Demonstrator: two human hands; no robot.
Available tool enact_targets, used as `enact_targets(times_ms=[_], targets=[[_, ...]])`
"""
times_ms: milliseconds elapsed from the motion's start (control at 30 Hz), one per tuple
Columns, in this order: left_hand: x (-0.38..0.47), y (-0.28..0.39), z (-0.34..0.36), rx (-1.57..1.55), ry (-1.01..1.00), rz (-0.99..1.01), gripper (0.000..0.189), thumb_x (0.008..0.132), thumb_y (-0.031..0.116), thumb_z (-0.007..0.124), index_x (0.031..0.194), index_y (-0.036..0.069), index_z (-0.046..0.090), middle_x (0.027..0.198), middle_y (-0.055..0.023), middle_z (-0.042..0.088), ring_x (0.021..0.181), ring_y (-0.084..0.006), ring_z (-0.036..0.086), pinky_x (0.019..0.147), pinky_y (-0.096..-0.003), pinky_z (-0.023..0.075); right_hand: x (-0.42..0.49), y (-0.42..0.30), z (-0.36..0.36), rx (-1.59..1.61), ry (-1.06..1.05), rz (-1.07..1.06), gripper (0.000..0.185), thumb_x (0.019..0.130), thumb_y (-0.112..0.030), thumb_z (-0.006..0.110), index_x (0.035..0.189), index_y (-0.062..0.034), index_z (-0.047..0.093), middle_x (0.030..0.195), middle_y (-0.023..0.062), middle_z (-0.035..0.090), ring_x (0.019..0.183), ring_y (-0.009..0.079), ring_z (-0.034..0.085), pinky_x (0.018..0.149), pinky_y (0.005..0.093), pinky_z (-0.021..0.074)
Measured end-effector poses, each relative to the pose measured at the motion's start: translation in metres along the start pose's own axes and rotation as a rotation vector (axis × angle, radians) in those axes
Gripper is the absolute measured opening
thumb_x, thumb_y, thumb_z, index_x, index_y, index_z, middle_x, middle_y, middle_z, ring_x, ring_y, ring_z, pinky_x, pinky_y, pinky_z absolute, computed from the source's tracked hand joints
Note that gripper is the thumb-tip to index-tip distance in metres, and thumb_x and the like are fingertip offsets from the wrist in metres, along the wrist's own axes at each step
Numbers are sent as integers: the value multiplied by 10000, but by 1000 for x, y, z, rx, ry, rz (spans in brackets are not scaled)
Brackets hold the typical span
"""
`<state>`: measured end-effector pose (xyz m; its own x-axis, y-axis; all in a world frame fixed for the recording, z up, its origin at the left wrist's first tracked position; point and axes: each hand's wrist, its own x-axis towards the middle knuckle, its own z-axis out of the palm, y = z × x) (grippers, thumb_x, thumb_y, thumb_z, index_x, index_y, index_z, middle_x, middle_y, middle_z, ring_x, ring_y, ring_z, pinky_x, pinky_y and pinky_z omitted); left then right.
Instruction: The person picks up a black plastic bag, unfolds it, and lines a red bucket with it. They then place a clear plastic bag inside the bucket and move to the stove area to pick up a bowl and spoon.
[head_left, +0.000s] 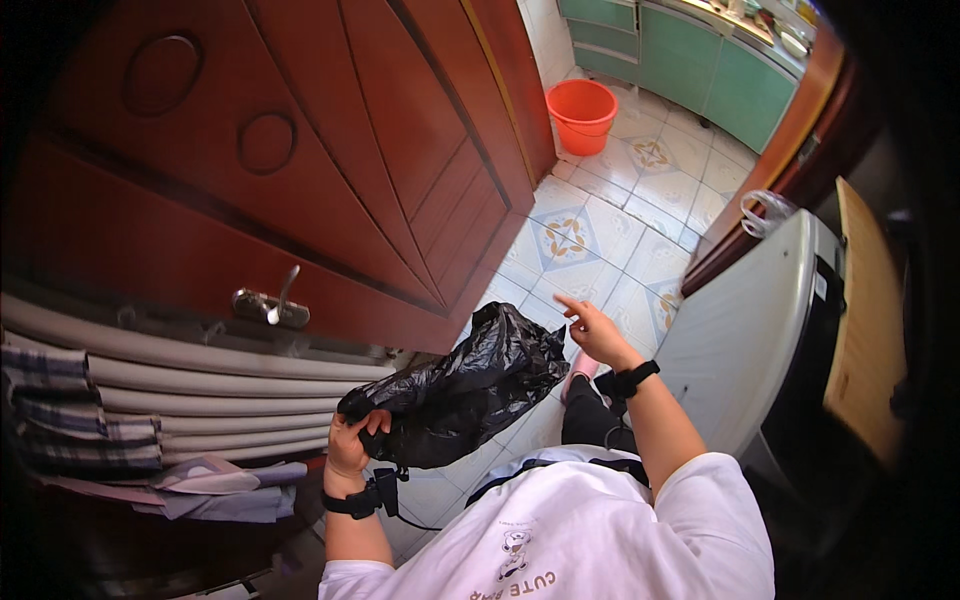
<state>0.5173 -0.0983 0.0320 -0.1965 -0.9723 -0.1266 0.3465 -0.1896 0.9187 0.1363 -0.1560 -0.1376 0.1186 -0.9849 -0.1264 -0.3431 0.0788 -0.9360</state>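
A black plastic bag (480, 390) stretches across in front of my body above the tiled floor. My left hand (352, 442) grips its left end, with the fingers closed on the crumpled plastic. Just beyond the bag's right end, my right hand (596, 334) is held apart from it with nothing visible in it. The index finger of that hand points away from me, and some other fingers look partly bent. Both wrists wear black bands. Inside the bag, nothing can be made out.
A red-brown wooden door (337, 150) with a metal handle (274, 306) fills the left. Cloths (60, 405) hang on a white radiator (225, 394) below it. A white appliance (742, 337) stands right. Past the doorway are an orange bucket (583, 120) and green cabinets (679, 67).
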Motion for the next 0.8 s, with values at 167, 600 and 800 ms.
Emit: enact_targets(times_ms=[167, 600, 800], targets=[[80, 21, 19, 8, 123, 9, 77, 848, 83, 498, 799, 34, 531, 648, -41, 448, 659, -197, 464, 678, -343, 403, 82, -3, -27, -216, -115, -134, 196, 775, -67, 630, 953, -134, 673, 924, 95, 601, 828, 238, 605, 722, 341, 485], [288, 12, 44, 39, 110, -22, 193, 948, 174, 467, 993, 34, 593, 671, -7, 424, 678, -153, 454, 691, -272, 381, 176, 20, -167, -159, 306, 187, 226, 818, -186, 636, 1027, -100, 623, 874, 96, 671, 777, 240, 640, 694, 338, 497], [399, 12, 92, 43, -241, -172, 212, 941, 136, 467, 1027, 0, 606, 668, -34, 460, 686, -173, 492, 701, -292, 411, 237, 18, -176, -244, 259, 195, 312, 832, -220, 633, 1125, -127, 581, 899, 97, 668, 820, 254, 636, 723, 357, 496]])
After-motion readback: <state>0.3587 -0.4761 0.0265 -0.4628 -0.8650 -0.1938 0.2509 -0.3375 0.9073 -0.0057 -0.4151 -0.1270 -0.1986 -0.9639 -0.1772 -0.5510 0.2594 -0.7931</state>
